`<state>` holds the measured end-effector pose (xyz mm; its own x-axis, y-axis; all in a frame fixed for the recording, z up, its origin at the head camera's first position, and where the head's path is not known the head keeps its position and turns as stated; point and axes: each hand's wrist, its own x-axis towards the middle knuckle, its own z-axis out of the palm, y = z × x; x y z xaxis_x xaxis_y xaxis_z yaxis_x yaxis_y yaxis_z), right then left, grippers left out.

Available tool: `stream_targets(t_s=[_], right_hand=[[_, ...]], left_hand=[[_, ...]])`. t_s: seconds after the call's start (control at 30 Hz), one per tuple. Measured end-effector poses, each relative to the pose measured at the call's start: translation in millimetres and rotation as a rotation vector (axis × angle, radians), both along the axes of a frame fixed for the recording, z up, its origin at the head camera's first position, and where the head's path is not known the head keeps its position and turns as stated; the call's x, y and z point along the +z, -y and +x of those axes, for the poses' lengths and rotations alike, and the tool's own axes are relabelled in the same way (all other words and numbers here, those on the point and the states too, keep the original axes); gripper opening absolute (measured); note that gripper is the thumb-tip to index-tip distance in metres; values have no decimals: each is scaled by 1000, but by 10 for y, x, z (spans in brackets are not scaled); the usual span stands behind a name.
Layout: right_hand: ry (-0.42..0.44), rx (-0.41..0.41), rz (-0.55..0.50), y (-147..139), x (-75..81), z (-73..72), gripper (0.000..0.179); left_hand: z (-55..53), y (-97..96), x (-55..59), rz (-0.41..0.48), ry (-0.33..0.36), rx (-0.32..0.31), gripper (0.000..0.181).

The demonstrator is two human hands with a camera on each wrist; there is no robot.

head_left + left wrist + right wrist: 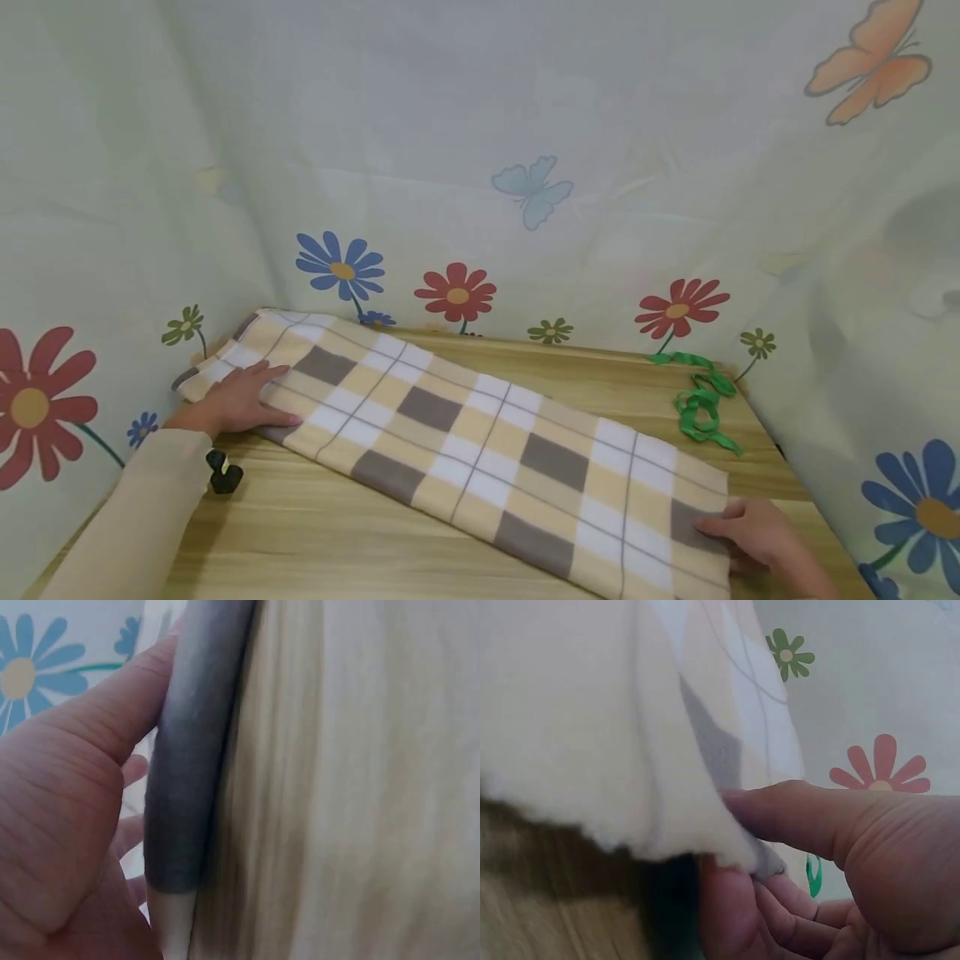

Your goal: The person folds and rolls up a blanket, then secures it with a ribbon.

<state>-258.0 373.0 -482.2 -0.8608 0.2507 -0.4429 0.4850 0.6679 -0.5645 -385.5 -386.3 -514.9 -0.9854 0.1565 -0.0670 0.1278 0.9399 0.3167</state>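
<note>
A checked fleece blanket [450, 433] in beige, white and brown lies folded into a long strip, slanting across the table from back left to front right. My left hand [243, 398] rests with spread fingers on its left end; in the left wrist view the thumb [112, 697] lies along the grey folded edge [195, 750]. At the other end my right hand [757, 533] pinches the blanket's short edge. The right wrist view shows the thumb [795, 817] on top of the cloth [570, 735] and fingers underneath, the edge lifted a little off the wood.
A curled green ribbon [701, 412] lies at the table's back right corner. Beside my left forearm sits a small black object [223, 473]. Wood-grain table [337, 533] shows around the blanket. A curtain [465, 125] printed with flowers and butterflies encloses the back and sides.
</note>
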Motion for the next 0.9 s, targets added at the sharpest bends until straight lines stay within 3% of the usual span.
stream_targets(t_s=[0.13, 0.4, 0.6, 0.9], right_hand=[[7, 19, -1, 16, -30, 3, 31], [-30, 35, -18, 80, -121, 3, 29], [-134, 60, -54, 147, -137, -5, 32], [-135, 22, -83, 116, -106, -24, 26]], left_hand=[[-34, 51, -4, 1, -20, -29, 116], [-130, 192, -42, 17, -3, -14, 116], [-124, 238, -17, 62, 9, 3, 115], [-109, 219, -67, 122, -25, -18, 108]])
